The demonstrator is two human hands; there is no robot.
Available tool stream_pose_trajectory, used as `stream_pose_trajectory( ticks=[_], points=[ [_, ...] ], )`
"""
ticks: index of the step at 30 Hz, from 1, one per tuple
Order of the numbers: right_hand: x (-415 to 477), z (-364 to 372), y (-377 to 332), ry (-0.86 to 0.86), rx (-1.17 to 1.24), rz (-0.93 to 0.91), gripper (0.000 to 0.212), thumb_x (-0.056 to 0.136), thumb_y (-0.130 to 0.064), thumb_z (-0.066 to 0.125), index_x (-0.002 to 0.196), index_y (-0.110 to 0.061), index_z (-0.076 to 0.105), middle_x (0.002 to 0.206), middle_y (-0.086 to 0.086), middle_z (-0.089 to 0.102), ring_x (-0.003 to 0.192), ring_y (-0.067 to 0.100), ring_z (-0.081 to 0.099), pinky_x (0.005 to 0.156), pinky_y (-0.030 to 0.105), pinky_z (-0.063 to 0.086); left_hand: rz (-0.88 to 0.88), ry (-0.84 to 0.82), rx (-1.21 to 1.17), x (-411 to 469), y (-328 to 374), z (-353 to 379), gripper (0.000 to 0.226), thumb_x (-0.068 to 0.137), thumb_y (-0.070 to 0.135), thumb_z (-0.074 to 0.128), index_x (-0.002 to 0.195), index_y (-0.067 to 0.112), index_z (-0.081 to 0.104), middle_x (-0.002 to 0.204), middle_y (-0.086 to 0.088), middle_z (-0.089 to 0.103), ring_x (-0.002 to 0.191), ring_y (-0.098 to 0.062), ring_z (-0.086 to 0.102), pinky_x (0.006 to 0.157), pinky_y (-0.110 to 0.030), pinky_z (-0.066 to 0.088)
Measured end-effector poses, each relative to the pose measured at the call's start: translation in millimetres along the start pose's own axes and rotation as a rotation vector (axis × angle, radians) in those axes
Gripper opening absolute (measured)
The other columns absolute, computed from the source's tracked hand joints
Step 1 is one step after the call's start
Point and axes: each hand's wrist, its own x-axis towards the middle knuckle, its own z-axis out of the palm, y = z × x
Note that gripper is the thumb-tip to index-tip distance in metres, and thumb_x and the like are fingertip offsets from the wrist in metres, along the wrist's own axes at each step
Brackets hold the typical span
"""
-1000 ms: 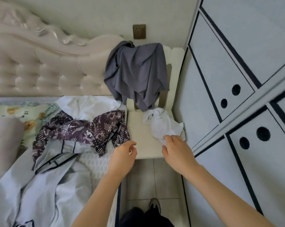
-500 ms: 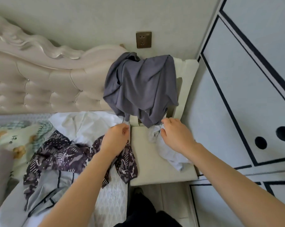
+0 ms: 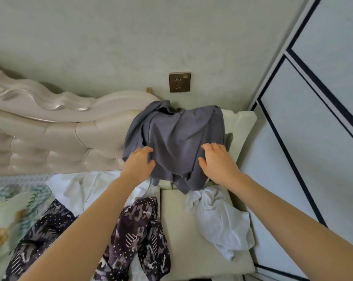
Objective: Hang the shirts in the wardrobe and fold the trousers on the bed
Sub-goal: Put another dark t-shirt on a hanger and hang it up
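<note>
Grey garment (image 3: 177, 142), probably one of the shirts, hangs draped over the back of the cream chair (image 3: 242, 126); its long axis runs from the top rail at twelve o'clock down to the loose hem at six. Both hands are on its lower half, level with each other and equally near. The left hand (image 3: 140, 163) sits at the eight o'clock edge with fingers bent against a fold, though I cannot tell whether they pinch it; the right hand (image 3: 218, 161) lies at four o'clock, fingers spread and released on the cloth. To free it, the lift would need to go toward twelve, over the rail. The wardrobe (image 3: 313, 138) stands at three o'clock, on the right hand's side; the bed (image 3: 13, 199) lies at eight o'clock. A white garment (image 3: 222, 218) is crumpled on the seat just below the hem.
</note>
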Motion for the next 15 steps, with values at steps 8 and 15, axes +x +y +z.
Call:
stream_pose_trajectory(
  ticks=[8,15],
  points=[
    [103.0,-15.1,34.4,0.161,-0.152,-0.039,0.062,0.096,-0.025,0.054,0.15,-0.012,0.026,0.153,0.013,0.031,0.139,0.038,0.029,0.113,0.046,0.032,-0.028,0.12,0.013,95.2,23.9,-13.3,0.065,0.095,0.022,0.055,0.154,0.022,0.027,0.155,-0.009,0.033,0.139,-0.038,0.033,0.11,-0.05,0.036],
    [152.3,-7.6,42.2,0.185,-0.221,-0.08,0.051,0.098,-0.02,0.056,0.147,-0.018,0.041,0.148,0.005,0.046,0.136,0.038,0.037,0.112,0.048,0.032,0.05,0.238,0.136,126.8,26.0,-13.4,0.046,0.1,0.019,0.054,0.145,0.017,0.048,0.142,-0.006,0.052,0.127,-0.029,0.049,0.101,-0.042,0.046]
  ],
)
